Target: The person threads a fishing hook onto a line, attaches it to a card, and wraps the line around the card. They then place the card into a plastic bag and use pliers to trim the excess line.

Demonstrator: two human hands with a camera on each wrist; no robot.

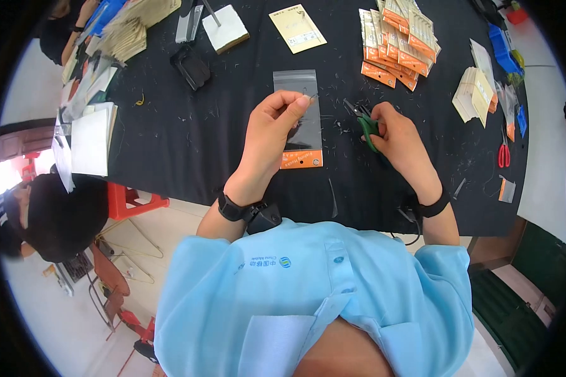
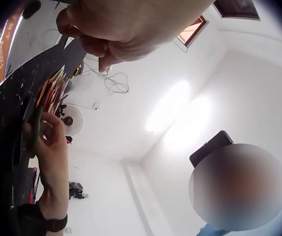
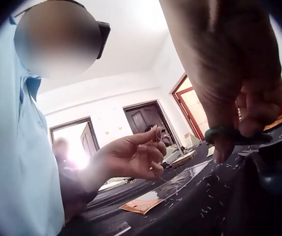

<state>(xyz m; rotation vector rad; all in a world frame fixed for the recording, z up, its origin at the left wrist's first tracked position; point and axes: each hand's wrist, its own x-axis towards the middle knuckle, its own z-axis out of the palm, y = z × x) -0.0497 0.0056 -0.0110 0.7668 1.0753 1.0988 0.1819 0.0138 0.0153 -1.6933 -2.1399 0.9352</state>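
My left hand (image 1: 265, 131) is raised over a clear plastic bag (image 1: 309, 135) with an orange printed band. Its thumb and index finger pinch a fine line (image 1: 314, 97), whose thin loops (image 2: 117, 83) trail from the fingers in the left wrist view. To the right, my right hand (image 1: 401, 137) grips green-handled snips (image 1: 369, 131) low over the black cloth, their dark jaws parted and pointing away from me. The right wrist view shows the snips' green handle (image 3: 222, 135) under the fingers. What sits inside the left fingertips is hidden.
Short clippings litter the black cloth (image 1: 188, 135). Orange-banded packets (image 1: 399, 47) are piled at the back right, with a yellowish card (image 1: 297, 28) at the back middle. A white block (image 1: 225, 28) and a black holder (image 1: 190, 66) stand back left. Red-handled scissors (image 1: 504, 154) lie far right.
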